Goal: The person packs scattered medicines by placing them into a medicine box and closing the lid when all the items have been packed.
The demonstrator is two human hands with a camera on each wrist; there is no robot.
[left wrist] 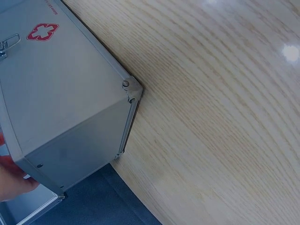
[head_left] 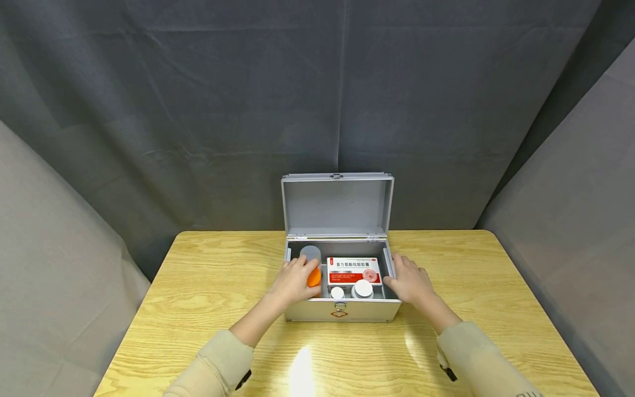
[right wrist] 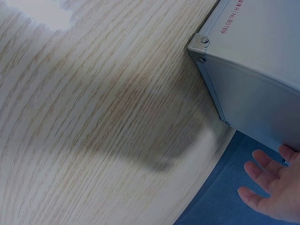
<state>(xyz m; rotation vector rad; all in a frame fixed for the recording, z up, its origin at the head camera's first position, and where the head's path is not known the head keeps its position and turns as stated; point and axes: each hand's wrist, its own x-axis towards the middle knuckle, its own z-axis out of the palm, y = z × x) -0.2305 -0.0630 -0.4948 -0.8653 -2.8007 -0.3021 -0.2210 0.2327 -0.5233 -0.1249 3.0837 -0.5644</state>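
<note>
A silver first-aid case (head_left: 310, 310) stands on the table with its lid (head_left: 337, 207) up. My left hand (head_left: 294, 280) reaches over the case's left wall, thumb and fingers around an orange rounded container (head_left: 313, 277) inside; its lower part is hidden. Behind it stands a container with a translucent grey top (head_left: 310, 252). My right hand (head_left: 413, 280) is at the right wall, thumb at the rim and fingers extended outside; the right wrist view shows the fingers (right wrist: 262, 176) spread beside the metal. A white-and-red medicine box (head_left: 354, 270) and two white-capped bottles (head_left: 363, 288) (head_left: 337, 293) sit inside.
The wood-grain table (head_left: 198, 309) extends around the case on both sides and in front. A dark grey curtain (head_left: 223, 138) hangs behind the table, with lighter cloth (head_left: 54, 275) at the left and more cloth (head_left: 570, 220) at the right.
</note>
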